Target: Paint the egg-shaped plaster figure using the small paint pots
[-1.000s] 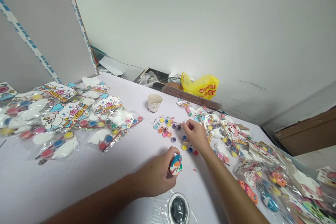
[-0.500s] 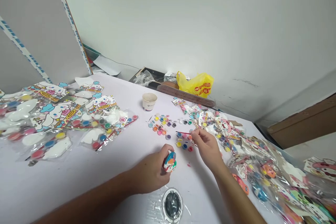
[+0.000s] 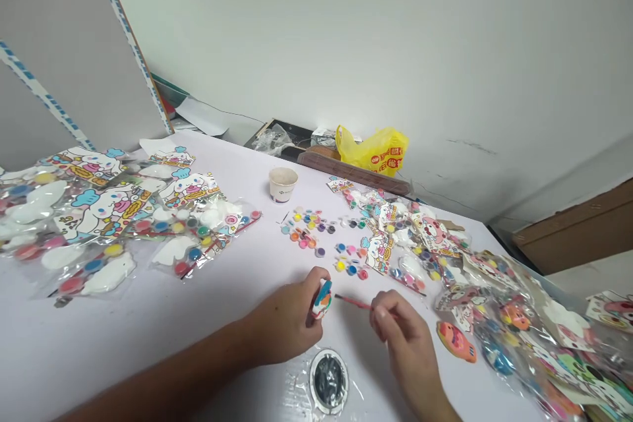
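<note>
My left hand (image 3: 289,320) is closed around a small painted figurine (image 3: 322,300) with blue, orange, white and red patches, held above the white table. Between the fingertips of my right hand (image 3: 403,336) is a thin red paintbrush (image 3: 353,302). Its dark tip points left, a short way from the figurine and apart from it. Beyond both hands lie opened little paint pots (image 3: 306,227) in many colours, with another strip of paint pots (image 3: 351,269) closer in. A round black-and-white disc (image 3: 329,381) lies on clear plastic below my left hand.
A paper cup (image 3: 283,184) stands behind the paints. Bagged craft kits (image 3: 109,211) lie at the left, and more bagged kits (image 3: 435,237) spread along the right. A painted orange-pink figure (image 3: 455,341) rests by my right forearm. A yellow plastic bag (image 3: 373,151) sits against the wall.
My right hand has come down and nearer with the paintbrush, from over the paint pots to beside the figurine. My left hand still holds the figurine, almost in place. The view has shifted slightly.
</note>
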`<action>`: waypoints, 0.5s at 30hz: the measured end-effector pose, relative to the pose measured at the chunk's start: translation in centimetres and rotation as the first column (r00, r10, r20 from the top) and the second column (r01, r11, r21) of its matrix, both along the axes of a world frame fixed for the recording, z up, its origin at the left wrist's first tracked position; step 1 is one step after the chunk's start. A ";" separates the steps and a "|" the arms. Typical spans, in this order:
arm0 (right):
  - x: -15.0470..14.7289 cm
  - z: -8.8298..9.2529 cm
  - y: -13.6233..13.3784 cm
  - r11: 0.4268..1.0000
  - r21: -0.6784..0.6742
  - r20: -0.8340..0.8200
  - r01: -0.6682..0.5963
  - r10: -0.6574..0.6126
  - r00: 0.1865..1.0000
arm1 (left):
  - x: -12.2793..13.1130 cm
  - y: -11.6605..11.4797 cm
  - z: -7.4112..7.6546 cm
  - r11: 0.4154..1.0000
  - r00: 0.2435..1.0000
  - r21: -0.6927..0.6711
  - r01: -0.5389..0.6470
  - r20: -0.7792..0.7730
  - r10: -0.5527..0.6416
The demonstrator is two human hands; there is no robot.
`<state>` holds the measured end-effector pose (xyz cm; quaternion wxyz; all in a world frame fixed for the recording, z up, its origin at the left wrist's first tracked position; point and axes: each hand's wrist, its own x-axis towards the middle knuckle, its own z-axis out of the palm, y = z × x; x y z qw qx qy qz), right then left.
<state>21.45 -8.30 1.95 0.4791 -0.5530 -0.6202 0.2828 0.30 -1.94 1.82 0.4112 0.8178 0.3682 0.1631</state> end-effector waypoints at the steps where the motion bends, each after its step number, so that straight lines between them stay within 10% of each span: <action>1: -0.2 -0.5 -0.6 1.000 0.011 0.037 -0.012 0.011 0.999 | 0.1 -0.1 0.0 1.000 1.000 0.008 -0.002 -0.009 0.002; 15: -1.1 -0.2 -1.1 0.989 0.105 0.186 -0.107 0.086 0.979 | 0.4 -0.4 -0.2 0.999 0.999 -0.022 -0.038 -0.024 0.038</action>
